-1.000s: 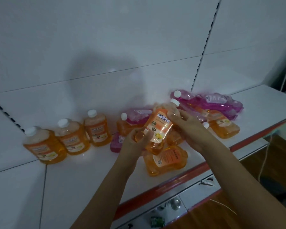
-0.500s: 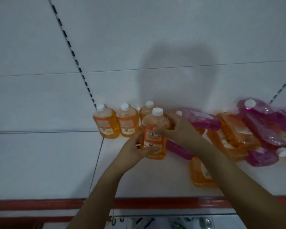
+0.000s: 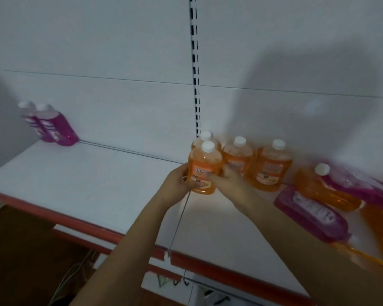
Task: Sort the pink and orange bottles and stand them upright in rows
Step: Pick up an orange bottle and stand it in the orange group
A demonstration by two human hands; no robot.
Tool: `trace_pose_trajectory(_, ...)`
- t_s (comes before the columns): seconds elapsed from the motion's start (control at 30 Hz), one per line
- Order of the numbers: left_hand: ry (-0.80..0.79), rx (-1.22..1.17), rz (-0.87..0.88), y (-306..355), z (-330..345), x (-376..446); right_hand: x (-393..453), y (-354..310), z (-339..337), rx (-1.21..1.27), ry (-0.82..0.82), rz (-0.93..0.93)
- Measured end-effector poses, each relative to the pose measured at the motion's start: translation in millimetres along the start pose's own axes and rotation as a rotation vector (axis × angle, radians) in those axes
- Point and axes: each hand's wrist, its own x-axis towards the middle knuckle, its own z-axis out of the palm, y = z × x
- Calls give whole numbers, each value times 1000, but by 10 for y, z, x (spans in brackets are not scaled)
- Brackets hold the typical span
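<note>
An orange bottle [image 3: 205,166] with a white cap stands upright on the white shelf [image 3: 86,180], held between my left hand [image 3: 177,184] and my right hand [image 3: 227,181]. It is just in front of the leftmost of three upright orange bottles [image 3: 271,168] lined along the back wall. Two pink bottles [image 3: 51,125] stand upright at the far left. On the right, pink bottles [image 3: 312,215] and orange bottles [image 3: 323,191] lie in a jumbled pile.
The shelf has a red front edge [image 3: 208,265]. A slotted upright [image 3: 195,67] runs down the white back wall. A seam in the shelf passes under my left wrist. Cables and a lower shelf show below.
The view swung left, bringing the two pink bottles into sight. Both hands carried the orange bottle from the pile and brought it down upright in front of the orange row.
</note>
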Motion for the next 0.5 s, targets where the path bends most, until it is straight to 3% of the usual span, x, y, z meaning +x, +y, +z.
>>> trace_pose_trajectory(0.17,-24,-34,-15,-243,-67,127,116,53,219,105,-48,73)
trace_pose_trajectory(0.5,-213,-114,15,-231,-82,272,111,105,265,124,81,63)
